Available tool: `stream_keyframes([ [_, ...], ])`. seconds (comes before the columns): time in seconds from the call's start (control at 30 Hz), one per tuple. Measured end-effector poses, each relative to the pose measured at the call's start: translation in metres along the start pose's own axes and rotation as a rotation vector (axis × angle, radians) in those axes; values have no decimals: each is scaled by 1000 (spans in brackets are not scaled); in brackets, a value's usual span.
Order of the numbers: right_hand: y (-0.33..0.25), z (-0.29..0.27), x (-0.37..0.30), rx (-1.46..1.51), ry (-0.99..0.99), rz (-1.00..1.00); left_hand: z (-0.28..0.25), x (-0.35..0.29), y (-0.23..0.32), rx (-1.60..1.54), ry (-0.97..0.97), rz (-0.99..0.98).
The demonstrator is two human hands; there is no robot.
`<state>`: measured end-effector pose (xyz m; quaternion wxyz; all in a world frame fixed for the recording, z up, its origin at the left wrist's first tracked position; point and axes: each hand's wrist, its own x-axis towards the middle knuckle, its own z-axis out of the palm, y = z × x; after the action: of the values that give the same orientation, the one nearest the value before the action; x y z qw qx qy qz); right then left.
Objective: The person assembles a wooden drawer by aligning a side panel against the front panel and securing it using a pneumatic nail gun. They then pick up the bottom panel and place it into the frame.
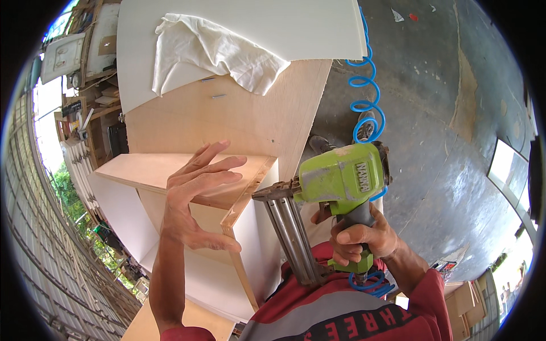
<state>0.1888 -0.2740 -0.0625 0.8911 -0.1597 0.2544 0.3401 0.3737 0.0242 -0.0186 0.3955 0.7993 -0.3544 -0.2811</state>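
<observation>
My right hand (367,236) is wrapped round the grip of a green pneumatic nail gun (335,173). Its nose points left at the edge of a plywood box (250,190), with a small gap as far as I can see. A metal magazine (293,238) slants down from the nose. Over the box's corner, my left hand (199,196) holds nothing, its fingers spread and thumb apart. The box has pale raw plywood edges and white inner faces. Part of the trigger area is hidden behind my fingers.
A coiled blue air hose (364,96) hangs at the right of the worktable and reappears below the gun. On the plywood worktop (227,128) lie a crumpled white cloth (213,51) and two small staple strips (219,96). Shelves of clutter (96,108) stand at far left.
</observation>
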Motion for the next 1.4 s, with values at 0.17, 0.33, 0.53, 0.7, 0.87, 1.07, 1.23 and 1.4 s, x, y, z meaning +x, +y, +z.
stream_keyframes([
  [0.17,2,0,-2,26,39,14,0,-1,-2,-27,11,-5],
  [0.33,0,1,-3,17,39,26,-1,0,-2,-26,-8,-1],
  [0.53,-1,2,-3,36,42,54,1,2,1,-29,-6,-26],
  [0.7,1,5,-6,39,61,53,2,1,3,-49,6,-37],
  [0.87,0,10,-9,-12,75,51,5,2,7,-78,35,-74],
  [1.07,-4,19,-11,-17,97,52,9,-2,-4,-93,73,-38],
  [1.23,-1,18,-11,-63,81,45,10,1,6,-93,134,-61],
  [1.4,1,6,-17,-44,93,-164,-3,3,8,22,-82,-71],
])
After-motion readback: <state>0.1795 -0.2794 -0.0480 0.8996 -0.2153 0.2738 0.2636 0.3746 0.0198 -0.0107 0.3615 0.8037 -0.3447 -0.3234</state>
